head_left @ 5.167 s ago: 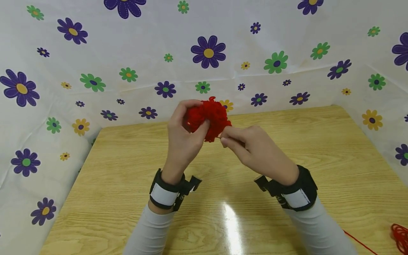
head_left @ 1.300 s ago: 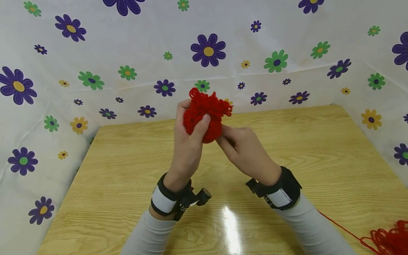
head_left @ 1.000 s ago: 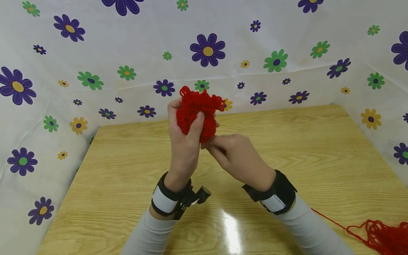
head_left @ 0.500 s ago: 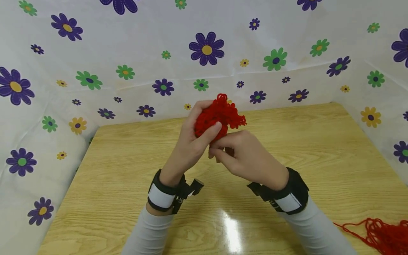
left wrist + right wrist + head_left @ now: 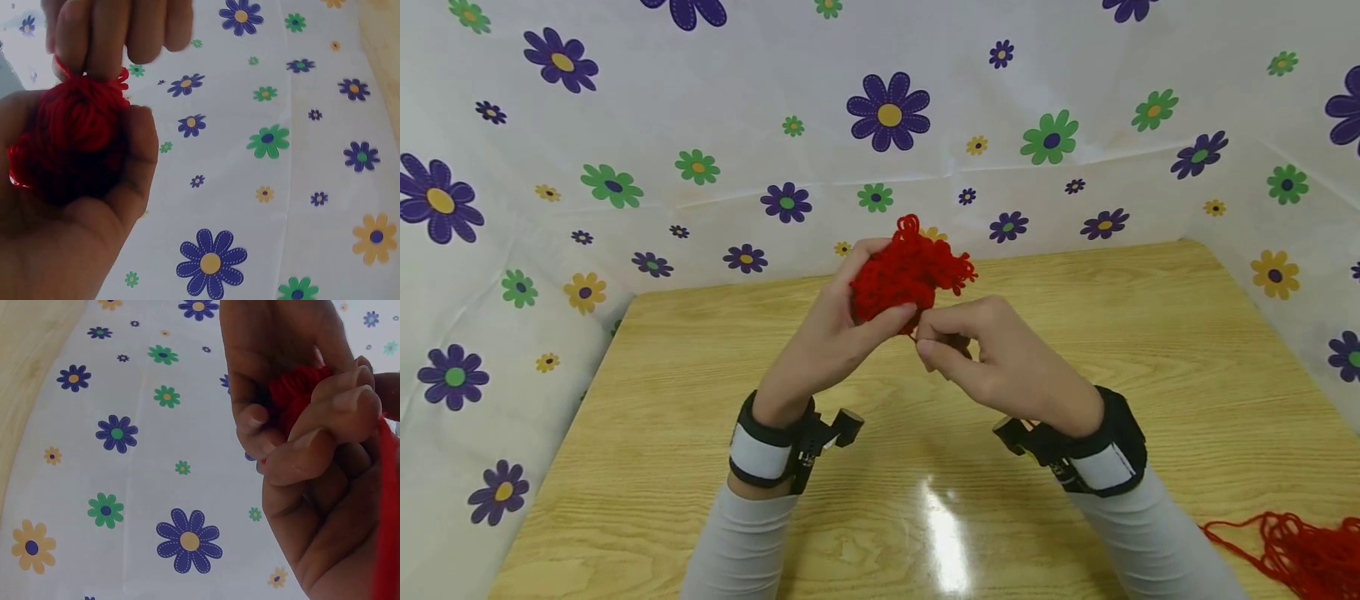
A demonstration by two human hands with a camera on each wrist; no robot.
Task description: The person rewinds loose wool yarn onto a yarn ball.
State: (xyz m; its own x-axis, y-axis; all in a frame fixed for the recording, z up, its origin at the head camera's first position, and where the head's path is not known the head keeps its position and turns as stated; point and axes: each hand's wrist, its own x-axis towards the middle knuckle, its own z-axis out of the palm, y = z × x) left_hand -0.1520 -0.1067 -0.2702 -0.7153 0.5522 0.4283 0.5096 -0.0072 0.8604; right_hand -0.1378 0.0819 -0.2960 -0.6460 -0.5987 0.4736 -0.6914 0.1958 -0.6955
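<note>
A rounded bundle of red yarn (image 5: 891, 283) with loopy ends at its top and right is held up over the table. My left hand (image 5: 827, 337) grips it from the left, thumb across the front and fingers behind. In the left wrist view the bundle (image 5: 78, 122) looks like closely wound strands cupped in the palm. Touching its lower right side, my right hand (image 5: 1000, 354) has curled fingers that pinch a yarn strand. The right wrist view shows a red strand (image 5: 387, 512) running down from these fingers. Whether they also hold a small tool is hidden.
A tangled heap of loose red yarn (image 5: 1315, 554) lies at the table's front right, with one strand leading under the right sleeve. The wooden table (image 5: 685, 400) reaches back to a white flower-printed cloth (image 5: 745, 83) that also hangs at both sides.
The bundle has turned in the left hand, its loopy ends now pointing up and right. My right hand has moved from under the bundle slightly right. More loose yarn shows at front right.
</note>
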